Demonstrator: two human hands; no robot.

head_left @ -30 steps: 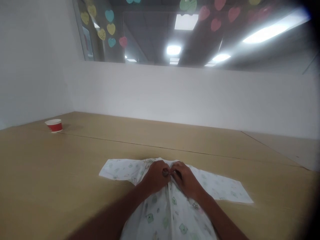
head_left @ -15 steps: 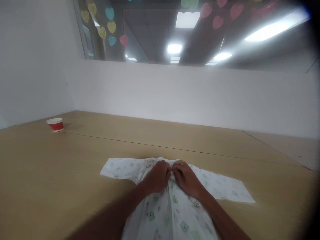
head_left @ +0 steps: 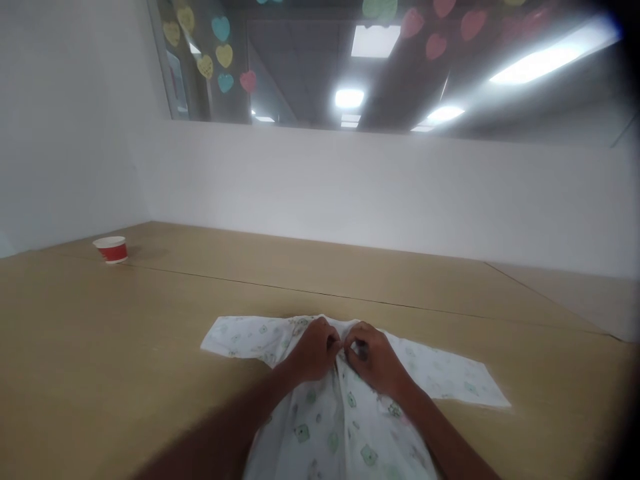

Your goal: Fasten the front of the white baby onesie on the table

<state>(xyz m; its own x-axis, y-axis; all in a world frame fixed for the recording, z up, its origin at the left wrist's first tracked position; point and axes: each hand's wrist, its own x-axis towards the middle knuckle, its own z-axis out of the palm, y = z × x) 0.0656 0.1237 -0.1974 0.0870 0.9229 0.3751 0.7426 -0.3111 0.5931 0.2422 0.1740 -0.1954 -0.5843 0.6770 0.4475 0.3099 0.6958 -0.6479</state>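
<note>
A white long-sleeved shirt (head_left: 367, 427) with green and brown prints lies on the table, its sleeves spread left and right and its collar end away from me. My left hand (head_left: 316, 350) is closed, pinching the front edge of the shirt just below the collar. My right hand (head_left: 374, 357) pinches the opposite edge, thumb and forefinger making a ring. The fingertips of both hands nearly meet at the shirt's middle line. Whatever small part sits between the fingertips is too small to make out. The lower end of the shirt runs out of view towards me.
A wooden table (head_left: 175, 320) with a thin seam reaches back to a white wall (head_left: 320, 180). At the far left stands a red and white paper cup (head_left: 113, 251). Above the wall is a glass pane with heart-shaped notes (head_left: 221, 28).
Both hands stay at the collar end with small finger movements. The right thumb and forefinger have rounded into a wider ring, and the left knuckles have risen slightly. The shirt has barely shifted.
</note>
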